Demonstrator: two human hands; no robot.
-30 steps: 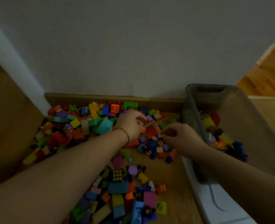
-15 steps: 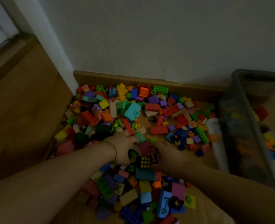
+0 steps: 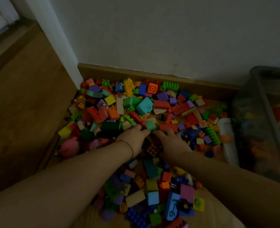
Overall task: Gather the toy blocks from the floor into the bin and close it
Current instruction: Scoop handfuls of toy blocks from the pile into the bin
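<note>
- Grey wall [image 3: 152,30] rises behind the pile [image 3: 162,102], with a white corner post [image 3: 53,38] at the pile's far left.
- Wooden floor [image 3: 20,112] spreads left of the pile and carries it.
- The pile is a dense heap of toy blocks in many colours. It runs from the skirting [image 3: 136,72] at its far edge to the near edge of the view.
- A clear grey bin [image 3: 257,99] stands to the right of the pile. A few blocks show dimly through its wall, and a red one [image 3: 278,113] lies inside.
- A white plastic piece [image 3: 226,137] lies along the pile's right edge, between the pile and the bin.
- Two bare forearms reach over the near half of the pile.
- The left grip [image 3: 132,139] lies palm down at the pile's middle. It is released, with its fingers laid on the blocks and their tips touching a mint block [image 3: 150,125].
- The right grip [image 3: 172,142] lies palm down just beside it, also released. Its fingers spread over a red block [image 3: 168,128].
- A puzzle cube [image 3: 152,149] sits in the pile between the two grips.
- A thin bracelet [image 3: 131,148] circles the left wrist over the pile.
</note>
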